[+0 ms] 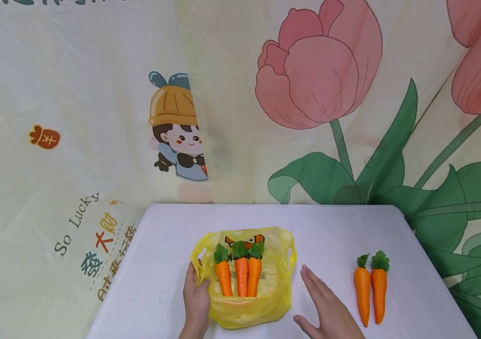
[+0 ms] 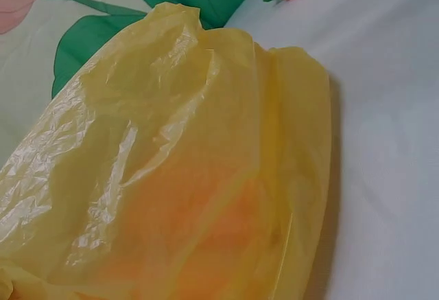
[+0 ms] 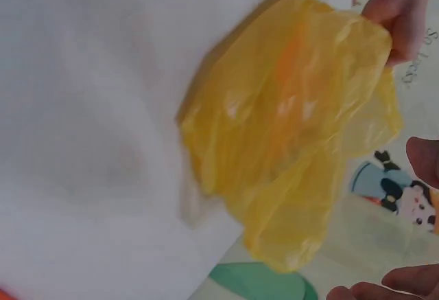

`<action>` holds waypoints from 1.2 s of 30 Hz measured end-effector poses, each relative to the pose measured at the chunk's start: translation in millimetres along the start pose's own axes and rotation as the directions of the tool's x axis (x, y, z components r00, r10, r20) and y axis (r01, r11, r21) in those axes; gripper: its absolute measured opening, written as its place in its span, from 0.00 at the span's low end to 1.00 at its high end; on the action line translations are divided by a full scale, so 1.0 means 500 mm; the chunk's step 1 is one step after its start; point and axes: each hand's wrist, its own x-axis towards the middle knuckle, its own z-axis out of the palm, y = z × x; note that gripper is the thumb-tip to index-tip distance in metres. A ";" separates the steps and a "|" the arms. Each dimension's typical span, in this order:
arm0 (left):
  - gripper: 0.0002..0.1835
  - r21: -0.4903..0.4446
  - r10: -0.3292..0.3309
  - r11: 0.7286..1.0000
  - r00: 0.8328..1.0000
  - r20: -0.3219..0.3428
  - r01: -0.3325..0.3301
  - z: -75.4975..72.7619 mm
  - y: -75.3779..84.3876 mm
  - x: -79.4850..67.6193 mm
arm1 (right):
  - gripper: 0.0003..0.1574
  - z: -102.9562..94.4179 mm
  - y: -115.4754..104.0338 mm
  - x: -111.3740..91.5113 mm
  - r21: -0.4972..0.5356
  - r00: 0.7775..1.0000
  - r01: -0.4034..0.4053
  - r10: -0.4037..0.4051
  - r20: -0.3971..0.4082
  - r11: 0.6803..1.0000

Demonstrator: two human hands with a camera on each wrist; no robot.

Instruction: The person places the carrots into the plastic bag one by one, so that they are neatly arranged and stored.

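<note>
Left hand [image 1: 196,297] pinches the near-side edge of the yellow plastic bag [image 1: 250,314], thumb in front. Right hand [image 1: 329,310] has fingers extended, holds nothing, just off the bag's other side. Bag sits between the hands, three carrots [image 1: 241,277] in it, leafy tops sticking out. Two carrots [image 1: 362,295] lie beyond the right hand, on its outer side. Bag film looks thin, limp, slippery, tearable: best held at the handle loops. Carrots look light, firm; grip mid-body, not leaves.

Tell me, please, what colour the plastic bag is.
The plastic bag is translucent yellow; the head view shows it best.
</note>
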 end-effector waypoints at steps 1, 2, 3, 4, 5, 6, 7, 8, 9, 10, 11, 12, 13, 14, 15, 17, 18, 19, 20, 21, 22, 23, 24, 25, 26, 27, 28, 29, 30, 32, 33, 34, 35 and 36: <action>0.41 0.001 0.002 1.000 1.000 0.000 -0.002 0.000 0.000 0.001 | 0.67 0.001 0.017 -0.001 -0.052 0.999 -0.019 0.017 -0.034 0.998; 0.41 0.000 0.002 1.000 1.000 -0.001 -0.002 0.000 0.001 0.002 | 0.68 0.001 0.033 -0.001 -0.096 0.997 -0.049 0.043 -0.061 0.994; 0.41 -0.001 0.005 1.000 1.000 -0.001 -0.005 0.000 0.001 0.003 | 0.69 0.000 0.051 0.000 -0.139 0.994 -0.077 0.065 -0.086 0.987; 0.41 0.000 0.005 1.000 1.000 -0.001 -0.005 0.001 0.001 0.003 | 0.71 -0.001 0.070 0.001 -0.173 0.990 -0.103 0.085 -0.109 0.980; 0.41 0.000 0.004 1.000 1.000 -0.004 -0.004 0.000 0.002 0.004 | 0.71 -0.004 0.090 0.002 -0.201 0.986 -0.127 0.102 -0.128 0.971; 0.42 0.000 0.002 1.000 1.000 -0.007 -0.002 0.000 0.002 0.004 | 0.72 -0.007 0.110 0.003 -0.221 0.982 -0.142 0.109 -0.156 0.965; 0.42 0.002 -0.002 1.000 1.000 -0.010 0.002 -0.001 0.003 0.005 | 0.72 -0.010 0.131 0.003 -0.239 0.978 -0.152 0.111 -0.179 0.959; 0.42 0.002 -0.007 1.000 1.000 -0.012 0.007 -0.001 0.003 0.005 | 0.72 -0.013 0.151 0.004 -0.252 0.973 -0.157 0.105 -0.206 0.955; 0.42 0.002 -0.007 1.000 1.000 -0.016 0.007 -0.001 0.004 0.005 | 0.71 -0.016 0.171 0.004 -0.260 0.968 -0.148 0.086 -0.238 0.954; 0.42 0.002 -0.012 1.000 1.000 -0.018 0.012 -0.002 0.004 0.006 | 0.71 -0.019 0.189 0.004 -0.263 0.962 -0.143 0.071 -0.265 0.954; 0.41 0.002 -0.016 1.000 1.000 -0.021 0.016 -0.002 0.004 0.006 | 0.70 -0.022 0.206 0.004 -0.270 0.955 -0.139 0.056 -0.291 0.953; 0.41 0.001 -0.020 1.000 1.000 -0.022 0.020 -0.002 0.003 0.007 | 0.69 -0.024 0.221 0.004 -0.276 0.949 -0.136 0.045 -0.312 0.952; 0.41 0.001 -0.021 1.000 1.000 -0.023 0.021 -0.002 0.003 0.007 | 0.69 -0.026 0.235 0.005 -0.281 0.947 -0.139 0.045 -0.319 0.950; 0.41 -0.002 -0.022 1.000 0.999 -0.024 0.022 -0.002 0.003 0.007 | 0.69 -0.026 0.247 0.005 -0.284 0.944 -0.148 0.050 -0.325 0.947; 0.41 -0.002 -0.022 1.000 0.999 -0.026 0.022 -0.002 0.002 0.007 | 0.69 -0.026 0.257 0.006 -0.282 0.944 -0.163 0.067 -0.322 0.946; 0.41 -0.002 -0.026 1.000 0.999 -0.025 0.026 -0.003 0.001 0.007 | 0.70 -0.024 0.271 0.009 -0.281 0.947 -0.203 0.115 -0.299 0.938; 0.41 -0.003 -0.028 1.000 0.999 -0.024 0.028 -0.004 0.001 0.007 | 0.70 -0.022 0.277 0.009 -0.273 0.948 -0.218 0.137 -0.288 0.937; 0.41 -0.004 -0.028 1.000 0.999 -0.022 0.027 -0.005 0.002 0.006 | 0.70 -0.019 0.281 0.010 -0.261 0.949 -0.234 0.161 -0.272 0.936; 0.41 -0.005 -0.028 1.000 0.999 -0.018 0.028 -0.005 0.002 0.005 | 0.69 -0.016 0.284 0.010 -0.250 0.948 -0.245 0.178 -0.263 0.937; 0.41 -0.005 -0.027 1.000 1.000 -0.014 0.027 -0.005 0.002 0.005 | 0.69 -0.014 0.287 0.012 -0.234 0.948 -0.259 0.199 -0.250 0.937; 0.41 -0.007 -0.026 1.000 1.000 -0.010 0.026 -0.006 0.002 0.005 | 0.68 -0.012 0.289 0.013 -0.219 0.947 -0.271 0.219 -0.236 0.937; 0.41 -0.009 -0.027 1.000 1.000 -0.007 0.027 -0.006 0.002 0.005 | 0.67 -0.010 0.291 0.016 -0.207 0.945 -0.286 0.240 -0.222 0.936; 0.41 -0.009 -0.029 1.000 1.000 -0.005 0.029 -0.005 0.002 0.005 | 0.67 -0.008 0.292 0.019 -0.191 0.943 -0.301 0.261 -0.208 0.934; 0.41 -0.009 -0.028 1.000 1.000 -0.005 0.028 -0.005 0.002 0.005 | 0.66 -0.007 0.294 0.022 -0.179 0.940 -0.317 0.283 -0.193 0.931; 0.41 -0.009 -0.029 1.000 1.000 -0.006 0.029 -0.005 0.002 0.006 | 0.65 -0.006 0.295 0.026 -0.171 0.936 -0.332 0.302 -0.180 0.928; 0.41 -0.008 -0.032 0.999 0.999 -0.010 0.032 -0.005 0.002 0.006 | 0.64 -0.006 0.296 0.029 -0.163 0.931 -0.352 0.327 -0.162 0.922; 0.41 -0.006 -0.035 0.999 0.999 -0.013 0.035 -0.005 0.002 0.006 | 0.63 -0.005 0.296 0.032 -0.157 0.927 -0.366 0.344 -0.150 0.917; 0.41 -0.003 -0.040 0.999 0.999 -0.015 0.040 -0.005 0.001 0.006 | 0.62 -0.004 0.296 0.035 -0.153 0.922 -0.380 0.361 -0.139 0.912; 0.41 0.000 -0.042 0.999 0.999 -0.018 0.042 -0.005 0.001 0.006 | 0.61 -0.002 0.298 0.037 -0.148 0.918 -0.391 0.374 -0.129 0.909; 0.41 0.004 -0.046 0.999 0.999 -0.021 0.046 -0.005 0.001 0.005 | 0.59 0.002 0.300 0.040 -0.150 0.912 -0.407 0.393 -0.119 0.901; 0.41 0.005 -0.046 0.999 0.999 -0.020 0.046 -0.005 0.001 0.005 | 0.58 0.004 0.302 0.042 -0.154 0.908 -0.416 0.402 -0.117 0.896; 0.41 0.005 -0.043 0.999 0.999 -0.018 0.044 -0.006 0.002 0.004 | 0.57 0.005 0.304 0.044 -0.160 0.905 -0.423 0.408 -0.117 0.892; 0.41 0.003 -0.042 0.999 0.999 -0.016 0.042 -0.006 0.002 0.003 | 0.57 0.008 0.306 0.046 -0.165 0.901 -0.433 0.419 -0.114 0.886; 0.41 0.001 -0.037 0.999 0.999 -0.014 0.037 -0.006 0.003 0.002 | 0.56 0.010 0.309 0.049 -0.168 0.897 -0.442 0.428 -0.112 0.881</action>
